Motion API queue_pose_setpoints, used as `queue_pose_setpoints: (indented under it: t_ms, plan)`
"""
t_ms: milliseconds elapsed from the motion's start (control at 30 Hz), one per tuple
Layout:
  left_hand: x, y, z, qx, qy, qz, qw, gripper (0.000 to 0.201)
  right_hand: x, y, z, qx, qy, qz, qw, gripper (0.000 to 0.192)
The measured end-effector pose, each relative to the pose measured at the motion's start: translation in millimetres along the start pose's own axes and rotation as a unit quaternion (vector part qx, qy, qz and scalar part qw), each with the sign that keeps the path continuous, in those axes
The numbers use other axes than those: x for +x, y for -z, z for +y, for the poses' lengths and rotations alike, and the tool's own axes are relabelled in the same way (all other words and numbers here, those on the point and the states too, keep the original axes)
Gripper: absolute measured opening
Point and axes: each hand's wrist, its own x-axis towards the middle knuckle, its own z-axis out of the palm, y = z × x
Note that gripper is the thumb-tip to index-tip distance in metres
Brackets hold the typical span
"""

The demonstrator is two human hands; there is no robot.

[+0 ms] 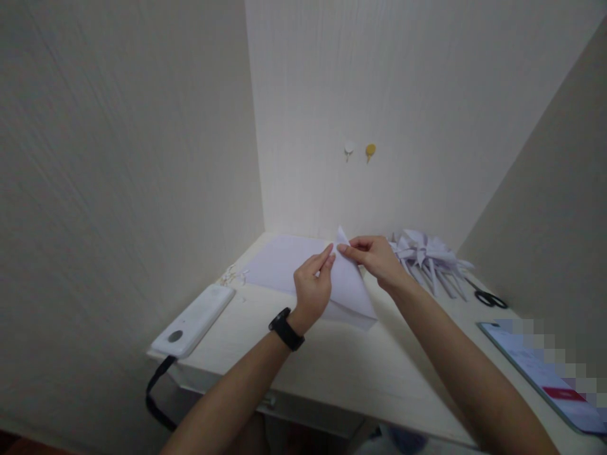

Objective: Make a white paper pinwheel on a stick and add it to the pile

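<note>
Folded white paper [348, 287] lies on the counter [341, 366], a triangle whose long axis runs from its raised tip, far from the person, down to the wide near edge. Both hands meet at that tip: the left hand [313, 287] and right hand [377, 256] each pinch it, fingers narrow, about equally near. One flat sheet [279, 259] lies behind, one heap of folded paper pieces [427, 256] to the right, one pair of scissors [490, 297], one white device [194, 319].
</note>
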Motion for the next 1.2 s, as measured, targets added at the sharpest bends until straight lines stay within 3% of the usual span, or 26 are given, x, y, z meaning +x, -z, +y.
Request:
queue_pose_setpoints:
  t_ms: [467,733,1200]
  plan:
    - [-1,0.3,1,-0.008,-0.041,-0.006,0.999,0.025,3,1,-6,0.101,-0.011,0.036,0.994,0.042]
    - [-4,1.8,5,-0.004,-0.104,-0.006,0.995,0.024,2,2,-11,0.101,0.035,0.062,0.992,0.042]
    - [-7,2.7,5,0.017,-0.146,-0.009,0.989,0.027,-3,6,-21,0.083,0.058,0.069,0.992,0.041]
